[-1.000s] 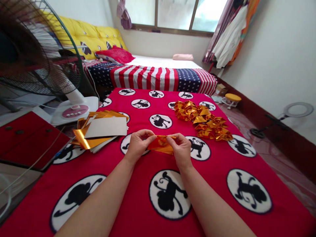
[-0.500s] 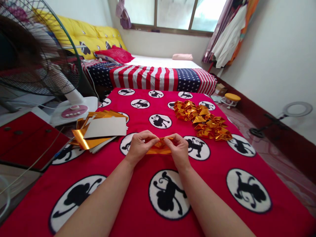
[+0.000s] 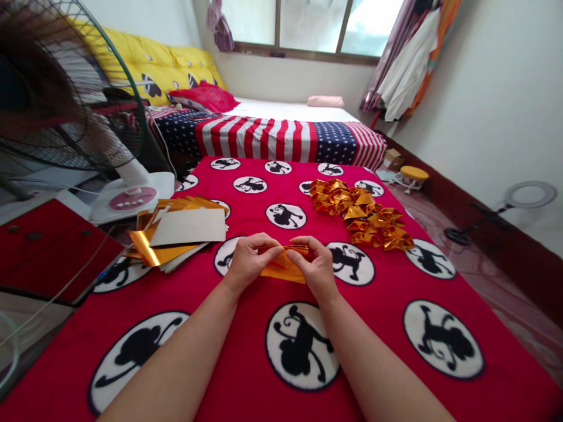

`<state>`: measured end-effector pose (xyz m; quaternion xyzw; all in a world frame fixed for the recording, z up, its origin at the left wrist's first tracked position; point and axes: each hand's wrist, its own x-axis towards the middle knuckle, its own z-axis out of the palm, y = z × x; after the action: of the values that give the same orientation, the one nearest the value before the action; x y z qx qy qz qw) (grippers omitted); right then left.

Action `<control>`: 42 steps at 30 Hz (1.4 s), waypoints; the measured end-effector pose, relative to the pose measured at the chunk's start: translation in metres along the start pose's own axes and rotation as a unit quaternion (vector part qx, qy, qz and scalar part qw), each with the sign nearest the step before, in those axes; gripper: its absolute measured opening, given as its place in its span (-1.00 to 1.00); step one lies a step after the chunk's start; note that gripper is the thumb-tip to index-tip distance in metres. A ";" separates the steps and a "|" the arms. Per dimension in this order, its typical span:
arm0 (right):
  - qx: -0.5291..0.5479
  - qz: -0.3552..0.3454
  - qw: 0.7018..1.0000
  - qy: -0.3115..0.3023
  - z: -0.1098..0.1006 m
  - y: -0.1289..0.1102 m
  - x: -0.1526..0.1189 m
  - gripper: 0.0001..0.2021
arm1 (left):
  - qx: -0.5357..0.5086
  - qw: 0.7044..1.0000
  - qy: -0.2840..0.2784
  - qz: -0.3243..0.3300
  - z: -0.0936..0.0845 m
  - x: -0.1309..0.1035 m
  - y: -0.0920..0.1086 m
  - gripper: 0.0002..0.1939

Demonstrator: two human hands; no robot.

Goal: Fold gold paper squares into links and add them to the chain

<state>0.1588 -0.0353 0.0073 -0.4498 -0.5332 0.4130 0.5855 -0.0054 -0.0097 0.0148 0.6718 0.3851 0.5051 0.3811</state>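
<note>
A sheet of gold foil paper (image 3: 281,271), its far edge folded over, is held low above the red monkey-print cloth (image 3: 246,351). My left hand (image 3: 252,261) pinches that folded edge between thumb and fingers from the left. From the right, my right hand (image 3: 317,265) grips the same edge, thumb on the near side and fingers behind. The fingers hide both ends of the fold. Left of my hands lies a loose stack of gold and white paper sheets (image 3: 189,227). Several folded gold foil pieces (image 3: 365,214) are clustered to the right, beyond my right hand.
A fan (image 3: 132,196) stands at the left on a red-fronted cabinet (image 3: 48,246). Behind the cloth is a bed with a striped and starred cover (image 3: 268,138). On the floor at right are a yellow stool (image 3: 414,173) and a ring-light stand (image 3: 528,193).
My right thumb and fingers have shifted slightly left along the fold. The gold paper's lower flap now hangs more tilted, its right part a little nearer to me.
</note>
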 end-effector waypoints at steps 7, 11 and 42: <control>-0.006 0.003 1.000 -0.018 0.001 0.002 0.002 -0.90 | 0.029 0.999 -0.024 0.015 -0.001 0.000 0.002 -0.87; 0.003 0.008 1.000 -0.020 0.001 0.005 0.003 -0.91 | 0.037 0.999 -0.018 0.000 0.000 0.001 0.000 -0.87; -0.062 -0.014 0.998 0.028 0.004 0.000 0.001 -0.94 | 0.012 0.994 0.067 -0.085 0.009 0.001 -0.006 -0.88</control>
<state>0.1547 -0.0343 0.0075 -0.4892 -0.5473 0.3585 0.5767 0.0028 -0.0070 0.0080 0.6056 0.4717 0.5101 0.3880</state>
